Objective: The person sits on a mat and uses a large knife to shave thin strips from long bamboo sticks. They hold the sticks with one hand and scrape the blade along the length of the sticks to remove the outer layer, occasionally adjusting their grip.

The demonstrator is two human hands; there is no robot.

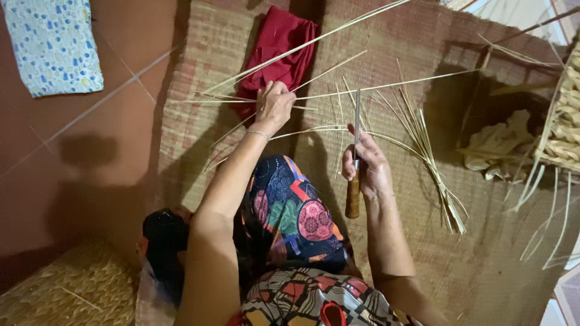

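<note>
My right hand [367, 163] grips a knife [354, 163] by its brown wooden handle, the thin blade pointing away from me. My left hand [273, 105] is stretched forward and closed on a long pale reed strip [314, 41] that runs up toward the far right. More thin strips [386, 84] fan out from that hand across the woven mat [211, 48]. A loose bundle of split strips [432, 163] lies on the mat just right of the knife.
A dark red cloth [279, 45] lies on the mat beyond my left hand. A blue-spotted cloth [54, 42] rests on the tiled floor at far left. Dried leaves [498, 145] and a woven piece [565, 115] sit at right. A straw object [72, 290] is near left.
</note>
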